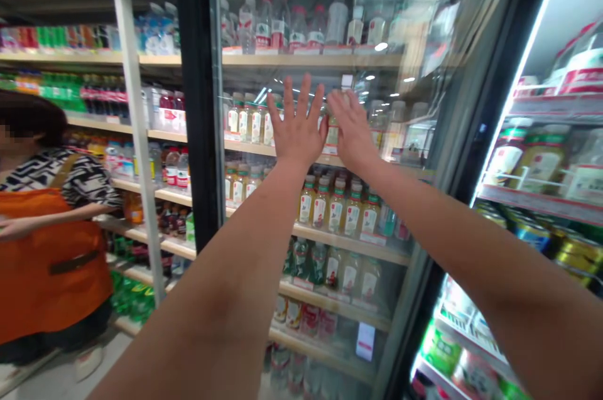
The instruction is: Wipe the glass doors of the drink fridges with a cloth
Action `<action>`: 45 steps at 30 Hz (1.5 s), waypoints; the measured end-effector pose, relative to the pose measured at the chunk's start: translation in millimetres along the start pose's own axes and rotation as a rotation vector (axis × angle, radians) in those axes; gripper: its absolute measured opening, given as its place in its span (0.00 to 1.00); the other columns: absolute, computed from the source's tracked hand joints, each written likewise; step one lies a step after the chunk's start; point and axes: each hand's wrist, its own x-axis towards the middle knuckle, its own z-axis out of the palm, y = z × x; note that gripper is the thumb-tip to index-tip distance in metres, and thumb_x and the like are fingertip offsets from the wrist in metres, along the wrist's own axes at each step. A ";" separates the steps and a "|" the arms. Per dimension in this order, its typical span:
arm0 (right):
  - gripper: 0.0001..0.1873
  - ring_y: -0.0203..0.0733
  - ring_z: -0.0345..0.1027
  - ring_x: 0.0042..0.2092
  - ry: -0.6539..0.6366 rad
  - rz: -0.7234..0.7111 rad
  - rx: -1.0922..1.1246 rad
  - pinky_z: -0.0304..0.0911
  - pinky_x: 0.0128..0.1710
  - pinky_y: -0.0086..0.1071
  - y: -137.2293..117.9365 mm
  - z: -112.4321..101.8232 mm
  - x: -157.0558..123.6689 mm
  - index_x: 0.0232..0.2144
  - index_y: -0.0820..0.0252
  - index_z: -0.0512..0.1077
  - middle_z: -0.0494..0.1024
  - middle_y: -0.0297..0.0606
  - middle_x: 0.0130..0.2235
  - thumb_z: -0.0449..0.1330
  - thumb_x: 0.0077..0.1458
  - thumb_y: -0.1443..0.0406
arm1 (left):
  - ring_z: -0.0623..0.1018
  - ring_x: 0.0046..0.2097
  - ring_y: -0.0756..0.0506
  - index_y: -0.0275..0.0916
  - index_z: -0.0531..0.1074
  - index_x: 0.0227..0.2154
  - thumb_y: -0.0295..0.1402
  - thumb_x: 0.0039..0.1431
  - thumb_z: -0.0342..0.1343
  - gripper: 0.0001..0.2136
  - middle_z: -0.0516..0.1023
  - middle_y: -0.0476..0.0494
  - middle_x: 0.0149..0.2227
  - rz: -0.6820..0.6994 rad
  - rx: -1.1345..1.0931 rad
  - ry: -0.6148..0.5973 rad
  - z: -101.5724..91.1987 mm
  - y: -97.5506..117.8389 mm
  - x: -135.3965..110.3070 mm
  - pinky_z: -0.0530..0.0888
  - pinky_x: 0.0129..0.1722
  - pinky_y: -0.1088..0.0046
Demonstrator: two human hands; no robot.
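Note:
Both of my arms reach forward to a tall glass door (264, 83) with a dark frame. My left hand (299, 130) is open, its fingers spread wide and pointing up, palm towards the glass. Close on its right is my right hand (355, 133), stretched out flat with the fingers nearer together, also holding nothing. Whether the palms touch the glass cannot be made out for certain. Rows of juice bottles (336, 208) with green caps and pale labels show in the glass, around and below my hands.
Left of the door frame (195, 105), open shelves (94, 59) carry bottles and cans. A person in an orange apron (51, 262) stands at the left. On the right is a lit cooler (541, 199) with stocked shelves. Ceiling lights reflect in the glass.

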 end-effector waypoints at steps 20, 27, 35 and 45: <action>0.30 0.49 0.47 0.73 0.177 0.162 -0.106 0.47 0.73 0.57 5.8 -8.5 -3.0 0.67 0.54 0.61 0.66 0.40 0.68 0.40 0.67 0.68 | 0.32 0.74 0.39 0.50 0.49 0.75 0.44 0.70 0.50 0.33 0.39 0.60 0.74 -0.023 -0.067 -0.027 -2.1 1.9 -0.1 0.22 0.72 0.51; 0.27 0.49 0.48 0.73 0.237 0.161 -0.062 0.45 0.74 0.54 28.5 -19.9 -12.2 0.67 0.46 0.61 0.65 0.29 0.69 0.39 0.71 0.64 | 0.30 0.74 0.42 0.50 0.47 0.75 0.44 0.71 0.49 0.33 0.39 0.61 0.74 -0.032 -0.028 -0.032 -2.2 3.5 0.3 0.21 0.71 0.52; 0.28 0.44 0.52 0.72 -0.003 -0.105 -0.057 0.53 0.71 0.54 11.4 -11.9 -8.2 0.65 0.54 0.65 0.69 0.37 0.66 0.42 0.68 0.71 | 0.32 0.75 0.36 0.41 0.49 0.75 0.43 0.68 0.50 0.35 0.39 0.53 0.75 -0.046 -0.032 -0.091 -6.9 7.5 3.2 0.23 0.71 0.45; 0.27 0.43 0.47 0.73 0.068 -0.023 -0.138 0.48 0.74 0.49 21.8 9.6 46.1 0.65 0.55 0.66 0.67 0.38 0.67 0.47 0.67 0.72 | 0.35 0.75 0.36 0.38 0.50 0.74 0.38 0.67 0.53 0.35 0.39 0.52 0.75 -0.021 0.016 -0.068 -2.6 3.7 4.2 0.23 0.71 0.42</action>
